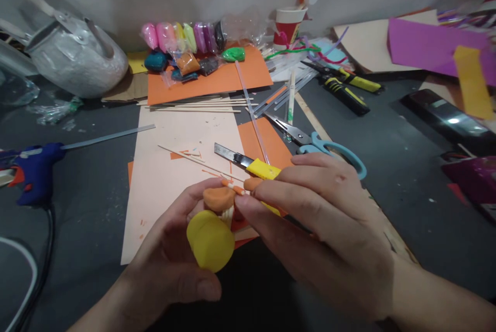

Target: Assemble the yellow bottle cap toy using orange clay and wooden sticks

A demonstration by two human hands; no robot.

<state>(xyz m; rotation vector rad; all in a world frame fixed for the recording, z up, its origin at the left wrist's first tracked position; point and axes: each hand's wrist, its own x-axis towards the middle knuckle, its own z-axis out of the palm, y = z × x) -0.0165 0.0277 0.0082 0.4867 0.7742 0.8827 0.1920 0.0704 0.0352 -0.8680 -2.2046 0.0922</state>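
Observation:
My left hand [170, 249] curls round a small modelling-clay piece: a rounded yellow lump [211, 241] faces me, with an orange clay bowl shape [218, 199] just beyond it. Some pale sticks show beneath the orange part. A thin orange-and-white striped piece [233, 187] lies between the fingertips of both hands. My right hand [329, 218] is closed, its thumb and index finger together at the striped piece's near end, with a bit of orange clay [252, 183] by the fingertips. Under the right hand lies a yellow utility knife [263, 168], partly hidden, blade pointing left.
Blue-handled scissors [310, 141] lie beyond my right hand, pliers [344, 94] further back. A glue gun [39, 172] is at left, near a metal kettle [77, 56]. Clay packets [188, 37] sit behind an orange sheet [209, 81]. Wooden skewers [201, 105] lie across pale paper [166, 136].

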